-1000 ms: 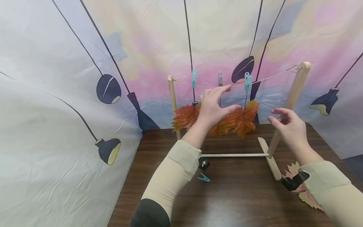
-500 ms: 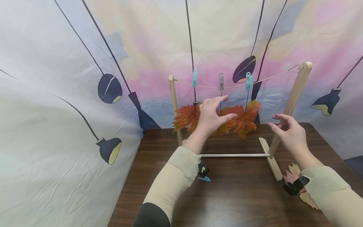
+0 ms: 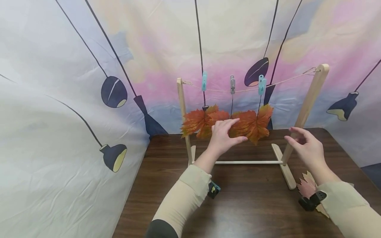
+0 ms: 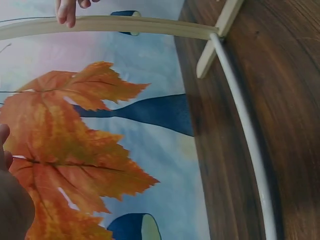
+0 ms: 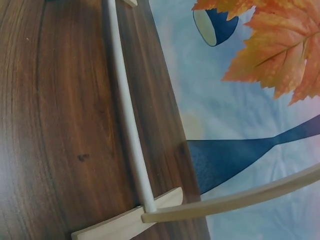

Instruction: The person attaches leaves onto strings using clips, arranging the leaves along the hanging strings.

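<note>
In the head view several orange maple leaves [image 3: 253, 124] hang by their stems from a string [image 3: 287, 79]. Light blue clothespins [image 3: 204, 81] and a grey clothespin [image 3: 232, 84] grip the string above them. My left hand [image 3: 221, 137] is in front of the leaves, thumb and fingers spread apart with nothing between them. Part of that hand [image 4: 15, 205] shows at the left edge of the left wrist view. Beside the right post, my right hand [image 3: 309, 148] hovers with loosely bent fingers, holding nothing. No hand appears in the right wrist view.
A wooden stand with a right post [image 3: 308, 99], left post [image 3: 183, 112] and white crossbar [image 3: 250, 162] stands on the brown table [image 3: 253, 205]. A pink and cream leaf [image 3: 306, 185] lies at right, partly under my right wrist. Printed fabric [image 3: 166, 39] hangs behind.
Both hands have lowered, my left from the string near the grey clothespin to the leaves' height. The left wrist camera now mostly covers the blue clothespin on the table.
</note>
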`<action>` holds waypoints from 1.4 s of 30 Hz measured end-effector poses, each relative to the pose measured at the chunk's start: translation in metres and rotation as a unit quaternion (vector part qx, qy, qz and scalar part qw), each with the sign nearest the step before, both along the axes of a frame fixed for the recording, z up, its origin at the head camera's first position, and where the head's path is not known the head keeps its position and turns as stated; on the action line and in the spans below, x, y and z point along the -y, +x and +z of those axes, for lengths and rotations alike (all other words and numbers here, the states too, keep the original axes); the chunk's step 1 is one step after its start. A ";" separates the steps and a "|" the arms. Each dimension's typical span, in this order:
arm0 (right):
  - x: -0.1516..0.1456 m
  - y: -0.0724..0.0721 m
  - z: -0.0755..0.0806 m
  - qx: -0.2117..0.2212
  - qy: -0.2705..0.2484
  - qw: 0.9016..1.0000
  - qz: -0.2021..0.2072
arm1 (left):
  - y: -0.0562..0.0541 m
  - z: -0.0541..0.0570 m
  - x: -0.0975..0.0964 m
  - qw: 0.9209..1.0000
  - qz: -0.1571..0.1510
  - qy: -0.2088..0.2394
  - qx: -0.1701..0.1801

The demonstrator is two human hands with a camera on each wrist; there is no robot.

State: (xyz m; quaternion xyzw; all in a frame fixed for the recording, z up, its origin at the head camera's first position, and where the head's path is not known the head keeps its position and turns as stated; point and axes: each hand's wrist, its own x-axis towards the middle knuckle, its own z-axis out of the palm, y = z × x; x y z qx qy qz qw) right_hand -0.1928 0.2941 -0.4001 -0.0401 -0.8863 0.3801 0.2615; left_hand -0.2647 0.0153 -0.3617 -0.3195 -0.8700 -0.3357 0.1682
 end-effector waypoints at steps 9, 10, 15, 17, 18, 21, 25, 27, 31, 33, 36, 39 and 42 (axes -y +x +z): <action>-0.011 0.004 -0.010 0.007 0.029 0.999 0.013 | 0.001 -0.020 0.006 0.999 0.001 -0.001 0.037; -0.013 0.005 -0.012 0.008 0.035 0.999 0.014 | 0.001 -0.023 0.007 0.999 0.001 -0.002 0.044; -0.022 0.011 -0.019 0.038 0.035 0.998 0.018 | 0.003 -0.041 0.012 0.997 0.001 -0.009 0.076; -0.026 0.014 -0.022 0.057 0.031 0.998 0.018 | 0.004 -0.049 0.014 0.996 0.002 -0.008 0.092; -0.027 0.015 -0.023 0.065 0.029 0.997 0.019 | 0.004 -0.052 0.015 0.995 0.004 -0.007 0.099; -0.032 0.018 -0.026 0.086 0.027 0.996 0.023 | 0.005 -0.060 0.018 0.993 0.010 -0.002 0.115; -0.037 0.023 -0.030 0.110 0.026 0.993 0.032 | 0.005 -0.070 0.023 0.992 0.016 0.000 0.126; -0.039 0.025 -0.032 0.121 0.030 0.992 0.033 | 0.006 -0.074 0.026 0.991 0.018 0.000 0.133; -0.042 0.029 -0.039 0.146 0.040 0.988 0.038 | 0.007 -0.084 0.031 0.989 0.030 -0.007 0.145; -0.044 0.032 -0.043 0.158 0.040 0.986 0.044 | 0.008 -0.090 0.034 0.988 0.034 -0.007 0.150; -0.048 0.037 -0.048 0.171 0.041 0.983 0.044 | 0.009 -0.097 0.038 0.987 0.035 0.000 0.158; -0.051 0.041 -0.052 0.183 0.036 0.982 0.038 | 0.010 -0.103 0.041 0.985 0.037 0.001 0.169; -0.054 0.044 -0.056 0.194 0.036 0.980 0.035 | 0.010 -0.106 0.043 0.984 0.037 0.001 0.173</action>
